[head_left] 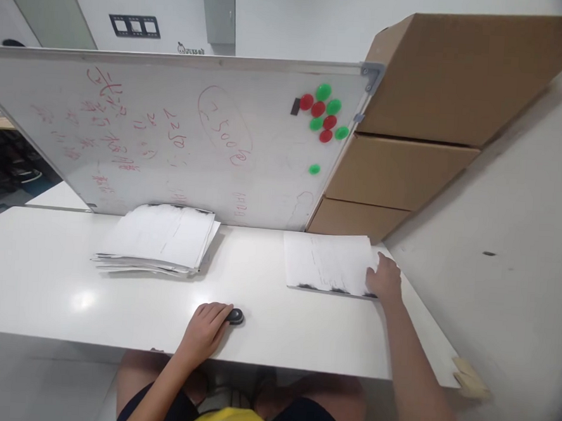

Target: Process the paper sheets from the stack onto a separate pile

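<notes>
My left hand (206, 328) rests near the front edge of the white table (43, 285), its fingers curled round a small black object (235, 316) that I cannot name. My right hand (384, 278) lies on the right lower corner of a flat stack of white paper (325, 262), fingers bent onto the sheets. A thicker, loosely fanned pile of white paper (158, 238) sits at the back left of the table, out of reach of both hands.
A whiteboard (181, 134) with red writing leans behind the table, with red and green round magnets (325, 115) at its upper right. Stacked cardboard boxes (410, 129) stand to the right. Small tan scraps (468, 377) lie on the floor past the table's right corner.
</notes>
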`<state>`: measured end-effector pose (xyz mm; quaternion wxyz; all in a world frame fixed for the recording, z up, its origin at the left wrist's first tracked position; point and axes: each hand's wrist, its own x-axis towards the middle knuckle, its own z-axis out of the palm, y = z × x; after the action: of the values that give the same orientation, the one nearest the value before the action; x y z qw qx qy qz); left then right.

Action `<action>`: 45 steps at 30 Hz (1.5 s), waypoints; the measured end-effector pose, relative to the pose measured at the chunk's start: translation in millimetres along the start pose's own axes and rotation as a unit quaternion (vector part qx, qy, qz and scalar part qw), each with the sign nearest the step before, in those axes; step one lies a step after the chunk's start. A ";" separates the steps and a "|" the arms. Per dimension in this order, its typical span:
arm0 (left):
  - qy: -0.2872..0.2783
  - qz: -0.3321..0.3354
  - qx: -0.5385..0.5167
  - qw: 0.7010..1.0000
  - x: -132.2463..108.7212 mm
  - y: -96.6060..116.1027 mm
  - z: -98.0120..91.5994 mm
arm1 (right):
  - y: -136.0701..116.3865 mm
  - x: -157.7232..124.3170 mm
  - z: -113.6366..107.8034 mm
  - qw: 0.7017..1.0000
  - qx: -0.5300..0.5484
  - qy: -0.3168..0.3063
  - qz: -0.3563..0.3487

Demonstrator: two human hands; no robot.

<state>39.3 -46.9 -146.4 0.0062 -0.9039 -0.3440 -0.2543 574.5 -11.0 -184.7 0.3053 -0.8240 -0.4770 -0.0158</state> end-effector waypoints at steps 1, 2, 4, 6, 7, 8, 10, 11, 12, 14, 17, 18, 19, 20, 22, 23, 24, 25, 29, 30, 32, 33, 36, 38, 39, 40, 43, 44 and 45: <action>0.000 -0.001 0.000 1.000 0.1 0.3 0.1 | 2.4 -12.3 -0.6 0.999 -0.002 0.001 -0.043; 0.000 -0.002 0.000 1.000 0.3 0.6 0.1 | 4.6 -26.5 -1.3 0.996 -0.001 -0.005 -0.085; 0.002 -0.003 -0.001 1.000 0.7 0.8 0.3 | 6.6 -57.2 -2.5 0.989 -0.003 -0.016 -0.147; 0.002 -0.003 -0.005 1.000 1.0 -0.1 0.8 | 3.1 -83.1 -2.4 0.985 -0.018 -0.006 -0.170; 0.001 -0.001 -0.008 1.000 1.1 -1.0 1.4 | -0.9 -91.6 -1.7 0.985 -0.028 0.000 -0.172; 0.001 0.000 -0.010 1.000 1.2 -1.9 2.0 | -6.1 -96.6 -0.7 0.985 -0.037 0.006 -0.169; 0.002 0.003 -0.010 1.000 1.0 -3.2 3.6 | -17.3 -96.7 1.7 0.988 -0.049 0.019 -0.147; 0.004 0.004 -0.010 1.000 0.7 -3.2 4.3 | -22.1 -93.6 2.8 0.990 -0.050 0.026 -0.129; 0.006 0.004 -0.010 1.000 0.3 -2.6 4.9 | -25.6 -90.1 3.7 0.992 -0.050 0.034 -0.110; 0.012 0.007 -0.013 1.000 -1.0 0.2 4.6 | -27.9 -86.2 4.7 0.995 -0.046 0.053 -0.072; 0.024 0.006 -0.025 0.999 -2.1 2.6 -1.6 | -23.5 -95.1 3.6 0.996 -0.041 0.059 -0.061; 0.034 0.001 -0.029 0.999 -1.2 0.3 -5.8 | -21.8 -101.1 2.8 0.995 -0.043 0.050 -0.070; 0.047 -0.008 -0.031 0.998 0.5 -4.7 -11.0 | -20.6 -107.7 1.8 0.995 -0.047 0.039 -0.081; 0.062 -0.020 -0.029 0.997 3.3 -12.8 -17.1 | -20.4 -114.0 0.9 0.994 -0.053 0.028 -0.091; 0.089 -0.054 -0.005 0.995 11.6 -38.7 -30.7 | -22.7 -124.5 -0.8 0.993 -0.065 0.018 -0.100; 0.095 -0.077 0.017 0.992 16.7 -55.5 -37.7 | -25.1 -128.5 -1.7 0.993 -0.068 0.018 -0.099; 0.092 -0.103 0.045 0.989 21.9 -73.7 -44.3 | -28.1 -132.0 -2.7 0.993 -0.068 0.022 -0.094; 0.080 -0.129 0.074 0.986 26.8 -92.1 -50.4 | -31.5 -135.2 -3.9 0.994 -0.064 0.028 -0.086; -0.011 -0.135 0.127 0.983 37.5 -144.7 -67.4 | -46.6 -152.5 -11.8 0.997 -0.014 0.057 -0.049; -0.025 -0.118 0.129 0.984 37.5 -149.3 -69.7 | -51.4 -158.9 -14.0 0.997 0.008 0.062 -0.042; -0.027 -0.094 0.137 0.986 35.1 -149.0 -71.9 | -63.8 -174.5 -17.4 0.994 0.072 0.074 -0.026; -0.019 -0.094 0.143 0.985 33.2 -145.3 -71.8 | -72.0 -183.6 -18.1 0.990 0.114 0.082 -0.015; 0.003 -0.106 0.163 0.981 27.2 -129.6 -67.8 | -105.0 -213.7 -14.4 0.970 0.223 0.100 0.014; 0.006 -0.103 0.168 0.981 24.4 -121.3 -64.0 | -133.4 -233.1 -8.4 0.966 0.247 0.077 0.005; 0.008 -0.097 0.166 0.981 23.4 -118.5 -62.4 | -149.0 -241.5 -5.3 0.964 0.259 0.057 -0.004; 0.011 -0.088 0.162 0.983 22.8 -116.5 -61.0 | -165.1 -248.5 -2.4 0.961 0.275 0.032 -0.014; 0.042 -0.066 0.163 0.984 22.4 -112.3 -58.7 | -213.3 -258.8 2.8 0.915 0.395 -0.082 -0.024; 0.052 -0.055 0.167 0.983 22.4 -110.9 -58.5 | -228.0 -258.6 3.7 0.893 0.435 -0.114 -0.016; 0.059 -0.039 0.170 0.983 22.5 -109.4 -58.3 | -241.4 -256.7 4.6 0.876 0.464 -0.134 -0.005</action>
<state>-41.4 39.6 -103.1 0.1702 -0.8590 -0.4163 -0.2447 241.5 -121.3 -152.1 0.5852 -0.5796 -0.4705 0.3165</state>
